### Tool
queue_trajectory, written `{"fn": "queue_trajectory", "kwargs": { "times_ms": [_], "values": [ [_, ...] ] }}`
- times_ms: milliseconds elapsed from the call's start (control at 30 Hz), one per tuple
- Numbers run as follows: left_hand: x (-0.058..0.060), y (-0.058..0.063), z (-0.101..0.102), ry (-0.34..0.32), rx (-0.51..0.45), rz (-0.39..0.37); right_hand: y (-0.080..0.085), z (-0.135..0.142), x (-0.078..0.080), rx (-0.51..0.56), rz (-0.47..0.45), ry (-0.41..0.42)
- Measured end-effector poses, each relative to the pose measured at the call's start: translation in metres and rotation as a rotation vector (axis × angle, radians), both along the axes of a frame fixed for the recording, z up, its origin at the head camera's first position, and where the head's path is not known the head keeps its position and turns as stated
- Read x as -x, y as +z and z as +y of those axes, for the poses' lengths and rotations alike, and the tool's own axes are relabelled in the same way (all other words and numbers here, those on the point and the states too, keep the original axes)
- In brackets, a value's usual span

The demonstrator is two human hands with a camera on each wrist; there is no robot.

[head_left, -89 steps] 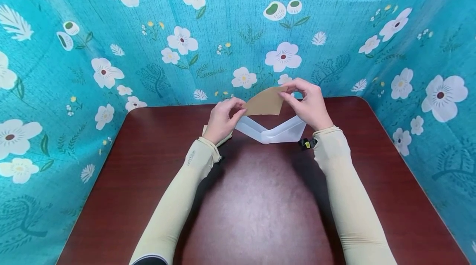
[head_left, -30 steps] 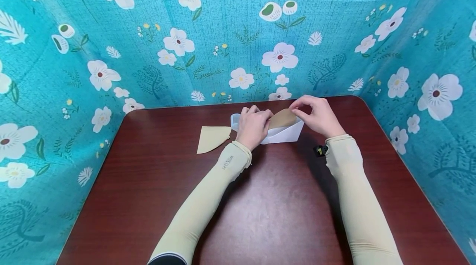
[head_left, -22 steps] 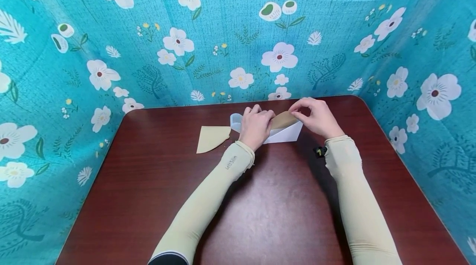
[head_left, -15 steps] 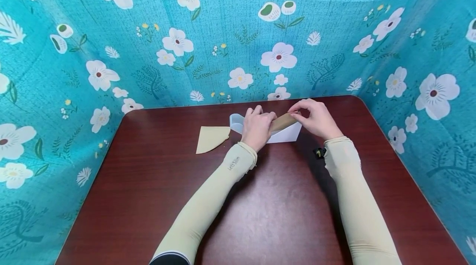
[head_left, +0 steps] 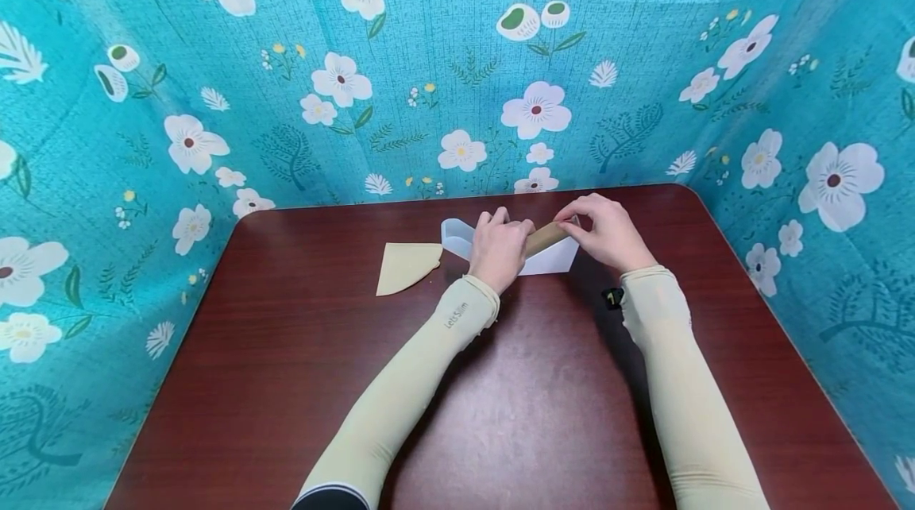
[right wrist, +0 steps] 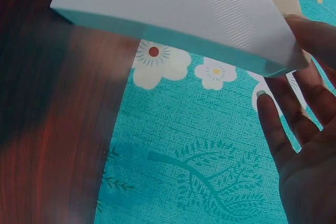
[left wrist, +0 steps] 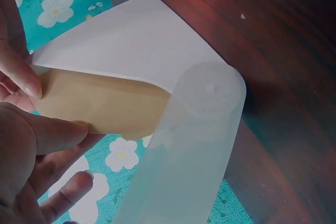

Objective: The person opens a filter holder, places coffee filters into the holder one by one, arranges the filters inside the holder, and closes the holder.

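Observation:
A brown paper coffee filter [head_left: 546, 237] sits partly inside a white fan-shaped case [head_left: 550, 262] near the table's back edge. The case's translucent cover [left wrist: 184, 166] is swung out on a round pivot, opening a wide V to the left. My left hand [head_left: 498, 248] pinches the filter's left part, with the thumb on its near face in the left wrist view. At the far end, my right hand [head_left: 604, 232] pinches the filter's upper corner between thumb and fingertips. The right wrist view shows the ribbed white case wall [right wrist: 168, 3] with right-hand fingers beside its end.
A tan, quarter-round coffee filter [head_left: 407, 268] lies flat on the dark red table [head_left: 300, 367], left of the case. A blue flowered cloth [head_left: 429, 81] hangs right behind the table and along both sides.
The filter, earlier held up above the case, has gone down into it and tipped, so less of it shows. My left hand has moved right, off the tan filter's side.

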State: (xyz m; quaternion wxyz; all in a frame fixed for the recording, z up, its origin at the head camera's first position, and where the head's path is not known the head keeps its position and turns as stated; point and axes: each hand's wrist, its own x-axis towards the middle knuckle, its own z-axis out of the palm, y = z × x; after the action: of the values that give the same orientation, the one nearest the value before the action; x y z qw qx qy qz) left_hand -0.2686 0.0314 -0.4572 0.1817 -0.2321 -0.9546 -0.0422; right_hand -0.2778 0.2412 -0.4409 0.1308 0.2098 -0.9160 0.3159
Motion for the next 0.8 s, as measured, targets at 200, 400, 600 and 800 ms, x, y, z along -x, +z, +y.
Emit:
{"fn": "queue_trajectory", "kwargs": {
  "times_ms": [200, 400, 600, 800],
  "values": [
    [0.0013, -0.0013, 0.0023, 0.003, 0.044, -0.021, -0.0027, 0.0004, 0.0010, -0.032, 0.015, -0.011],
    [0.0023, -0.0022, 0.0050, 0.010, 0.056, -0.038, -0.0023, -0.0029, 0.0015, -0.046, 0.044, -0.003],
    [0.0030, -0.0050, 0.0081, 0.009, 0.049, -0.055, -0.0022, -0.0048, 0.0013, -0.044, 0.048, 0.000],
    [0.0038, -0.0069, 0.0104, 0.011, 0.044, -0.063, -0.0022, -0.0055, 0.0015, -0.047, 0.060, 0.001]
  ]
}}
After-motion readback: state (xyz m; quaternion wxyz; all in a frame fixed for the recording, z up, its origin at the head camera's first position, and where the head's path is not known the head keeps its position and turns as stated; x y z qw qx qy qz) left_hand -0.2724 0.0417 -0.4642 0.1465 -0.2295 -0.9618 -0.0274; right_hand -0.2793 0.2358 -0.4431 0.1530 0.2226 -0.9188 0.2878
